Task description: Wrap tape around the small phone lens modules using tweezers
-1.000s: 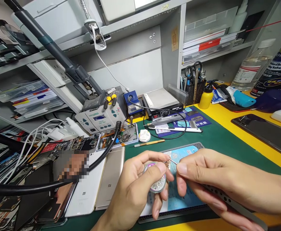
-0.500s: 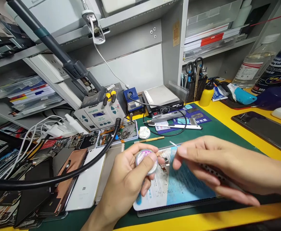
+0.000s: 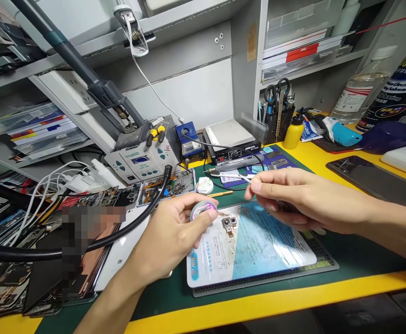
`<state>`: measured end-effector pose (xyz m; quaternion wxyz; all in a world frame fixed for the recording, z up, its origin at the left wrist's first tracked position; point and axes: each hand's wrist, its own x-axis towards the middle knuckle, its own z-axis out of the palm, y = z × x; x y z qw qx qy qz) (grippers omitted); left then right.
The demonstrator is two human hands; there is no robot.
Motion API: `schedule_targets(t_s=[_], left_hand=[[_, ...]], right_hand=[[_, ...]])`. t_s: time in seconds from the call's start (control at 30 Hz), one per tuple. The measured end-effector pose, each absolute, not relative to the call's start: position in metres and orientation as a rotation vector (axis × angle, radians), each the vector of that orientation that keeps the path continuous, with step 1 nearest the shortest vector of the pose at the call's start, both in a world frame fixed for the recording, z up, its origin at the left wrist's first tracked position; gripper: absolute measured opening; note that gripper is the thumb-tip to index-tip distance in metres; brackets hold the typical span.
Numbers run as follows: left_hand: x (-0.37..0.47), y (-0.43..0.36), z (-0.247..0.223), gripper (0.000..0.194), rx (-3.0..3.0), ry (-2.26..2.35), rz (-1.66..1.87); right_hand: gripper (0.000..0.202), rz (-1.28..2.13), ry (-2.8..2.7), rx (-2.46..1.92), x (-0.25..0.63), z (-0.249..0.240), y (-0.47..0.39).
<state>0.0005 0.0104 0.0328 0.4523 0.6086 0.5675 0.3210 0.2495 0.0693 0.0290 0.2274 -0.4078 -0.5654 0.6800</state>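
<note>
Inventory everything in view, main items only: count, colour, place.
Table: 1, yellow, foreground
Mat: 1, green, on table
Printed sheet: 1, blue-white, over mat
Camera module: 1, dark, on printed sheet
Spool: 1, purple-white, centre
Slim tool: 1, silvery tip, centre
Control unit: 1, grey, back left
Squeeze bottle: 1, yellow, back right
Mesh cup: 1, black, back right
Bottle: 1, clear, back right
Phone: 1, black, right
Stacked parts: many, mixed, left
Left hand: 1, bare, holding spool
Right hand: 1, bare, holding slim tool

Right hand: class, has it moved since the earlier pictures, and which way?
Yes. The right hand has moved up the picture, closer to the silver-topped unit at the back.
</note>
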Motion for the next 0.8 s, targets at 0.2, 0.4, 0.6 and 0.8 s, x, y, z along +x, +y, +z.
schedule_targets(t_s=[0.2, 0.4, 0.6, 0.8], left_hand=[[-0.002, 0.016, 0.037, 0.026, 1.702, 1.430, 0.786], [-0.010, 0.022, 0.029, 0.013, 2.034, 1.415, 0.907], [-0.017, 0.017, 0.011, 0.022, 2.526, 1.225, 1.174], [-0.023, 0.009, 0.014, 0.026, 2.769, 1.088, 0.880]], right_hand=[[0.027, 1.980, -1.487, -1.102, 0.252, 0.030, 0.074], [0.041, 1.997, -1.386, -0.949, 0.255, 0.032, 0.077], [0.022, 2.229, -1.214, -0.691, 0.265, 0.036, 0.093], [0.035, 2.333, -1.014, -0.599, 0.263, 0.039, 0.099]])
